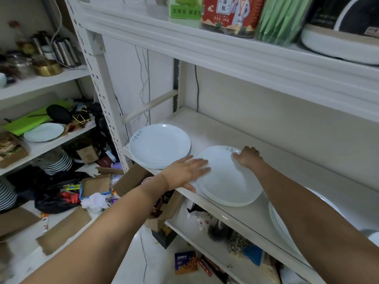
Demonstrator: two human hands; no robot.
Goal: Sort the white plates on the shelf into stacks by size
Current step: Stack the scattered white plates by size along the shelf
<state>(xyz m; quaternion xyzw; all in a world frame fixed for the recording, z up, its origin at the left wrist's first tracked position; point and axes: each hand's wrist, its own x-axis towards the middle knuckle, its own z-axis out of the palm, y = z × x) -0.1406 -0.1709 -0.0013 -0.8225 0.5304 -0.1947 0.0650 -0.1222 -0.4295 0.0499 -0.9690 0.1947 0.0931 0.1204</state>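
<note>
Here the middle stack [227, 181] lies on the shelf [287, 181] between both hands. The left hand [185, 171] rests flat, fingers straight, on its near rim, and the right hand [247, 157] curls over its far rim. The left stack [160, 145] sits just beyond the left hand.
</note>
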